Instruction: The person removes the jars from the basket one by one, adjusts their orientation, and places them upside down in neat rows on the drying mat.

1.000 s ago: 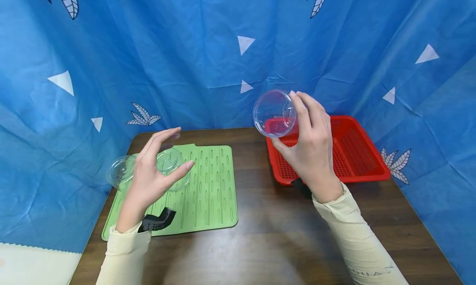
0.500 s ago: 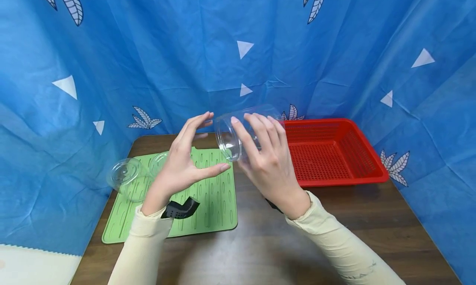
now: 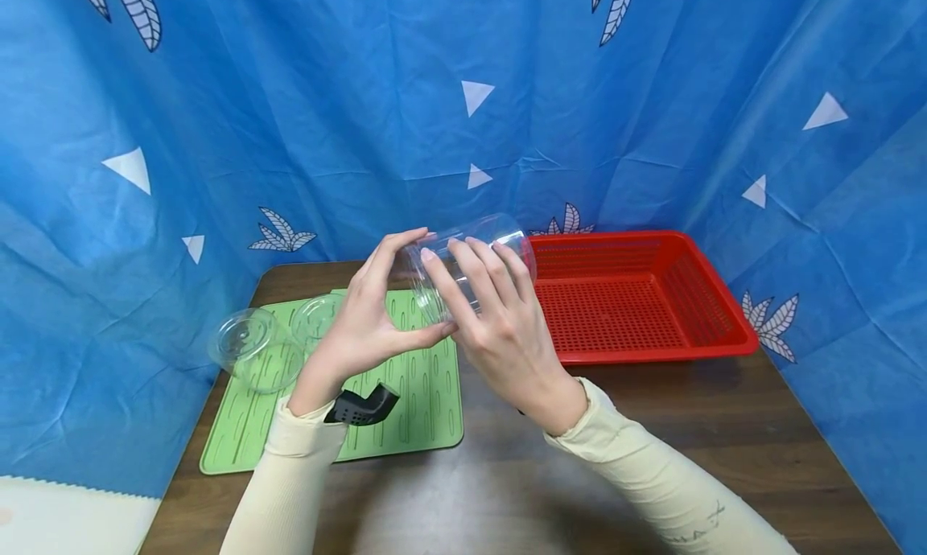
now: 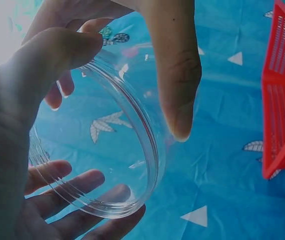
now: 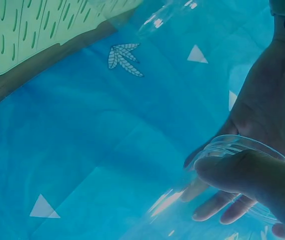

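A clear plastic jar (image 3: 510, 227) is held on its side above the table, its round mouth toward the left. My right hand (image 3: 507, 338) grips it, fingers spread over its near side. The left hand (image 3: 358, 322) is curled around the mouth end. In the left wrist view, the left thumb lies at one side of the ridged rim (image 4: 150, 150) and the fingertips at the opposite side. Two more clear jars stand on the green ridged mat (image 3: 416, 410): one jar (image 3: 271, 366) at its left edge, another jar (image 3: 313, 314) partly behind my left hand.
A red plastic basket (image 3: 644, 354) with a mesh bottom stands at the back right of the dark wooden table (image 3: 471, 499). Behind and at both sides hangs a blue curtain (image 3: 405, 96) with white triangles and leaves. A black wrist mount (image 3: 365, 406) sits on my left wrist.
My right hand has brought the jar from over the basket leftward to the middle and turned it on its side. The left hand has moved right and taken hold of its mouth end.
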`<action>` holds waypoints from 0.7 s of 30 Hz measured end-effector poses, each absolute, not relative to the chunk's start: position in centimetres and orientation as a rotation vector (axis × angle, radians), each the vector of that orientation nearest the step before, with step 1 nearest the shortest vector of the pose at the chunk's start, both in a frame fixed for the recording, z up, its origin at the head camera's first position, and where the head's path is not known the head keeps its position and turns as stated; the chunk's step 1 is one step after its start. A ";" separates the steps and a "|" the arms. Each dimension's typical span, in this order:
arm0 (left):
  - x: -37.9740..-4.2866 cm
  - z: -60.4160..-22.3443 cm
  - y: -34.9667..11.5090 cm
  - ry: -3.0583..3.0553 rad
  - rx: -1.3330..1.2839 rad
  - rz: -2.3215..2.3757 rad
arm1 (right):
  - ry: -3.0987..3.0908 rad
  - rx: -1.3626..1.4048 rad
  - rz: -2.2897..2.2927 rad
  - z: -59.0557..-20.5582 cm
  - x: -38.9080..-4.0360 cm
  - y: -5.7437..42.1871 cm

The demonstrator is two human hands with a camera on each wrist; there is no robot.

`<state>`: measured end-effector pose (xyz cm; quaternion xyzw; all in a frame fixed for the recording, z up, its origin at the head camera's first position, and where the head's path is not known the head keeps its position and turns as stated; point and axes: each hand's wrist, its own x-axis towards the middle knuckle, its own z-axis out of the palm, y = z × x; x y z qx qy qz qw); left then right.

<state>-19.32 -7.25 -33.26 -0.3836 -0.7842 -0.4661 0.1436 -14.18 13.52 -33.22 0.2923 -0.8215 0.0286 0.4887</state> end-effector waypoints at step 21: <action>-19.5 -33.6 -8.8 -2.266 -1.134 -1.467 | -2.012 0.918 0.751 -30.8 -13.5 16.5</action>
